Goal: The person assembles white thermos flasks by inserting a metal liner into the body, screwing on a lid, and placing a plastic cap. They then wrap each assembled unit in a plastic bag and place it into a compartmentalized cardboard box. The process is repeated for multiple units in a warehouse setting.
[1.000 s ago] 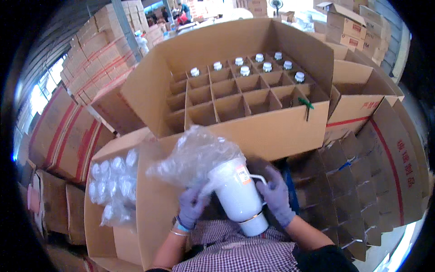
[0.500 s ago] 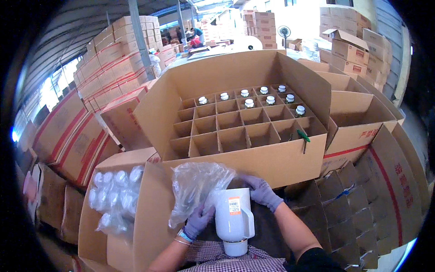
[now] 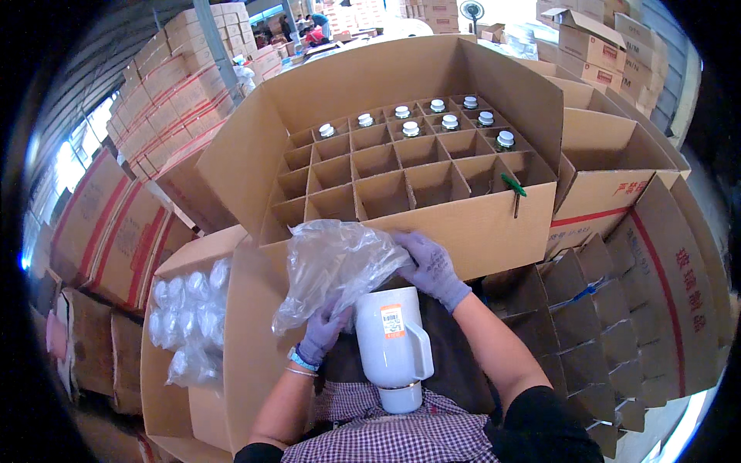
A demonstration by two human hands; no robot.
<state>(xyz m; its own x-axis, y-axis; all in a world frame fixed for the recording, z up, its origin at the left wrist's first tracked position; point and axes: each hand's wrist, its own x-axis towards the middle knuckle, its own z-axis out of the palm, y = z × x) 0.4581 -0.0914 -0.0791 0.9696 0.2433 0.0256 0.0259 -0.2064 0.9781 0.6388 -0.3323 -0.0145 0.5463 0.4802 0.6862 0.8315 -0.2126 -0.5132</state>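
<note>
A white handled tumbler (image 3: 390, 347) with an orange-and-white label rests against my lap, its narrow end toward me and its handle on the right. Just beyond it, a crinkled clear plastic bag (image 3: 332, 266) is stretched between my gloved hands. My left hand (image 3: 324, 333) is closed on the bag's lower edge, left of the tumbler. At the bag's right end, my right hand (image 3: 434, 268) pinches the film, its fingertips partly hidden. Neither hand grips the tumbler.
Ahead stands a large open carton (image 3: 463, 247) with cardboard dividers and several white-capped bottles (image 3: 411, 130). A green clip (image 3: 513, 185) sits on its near edge. At left, a carton holds bagged white items (image 3: 189, 309). Folded dividers (image 3: 594, 339) lie at right.
My right hand has moved from beside the tumbler's top onto the bag's right end. The bag now spreads farther right, above the tumbler. The view has tilted and shifted slightly.
</note>
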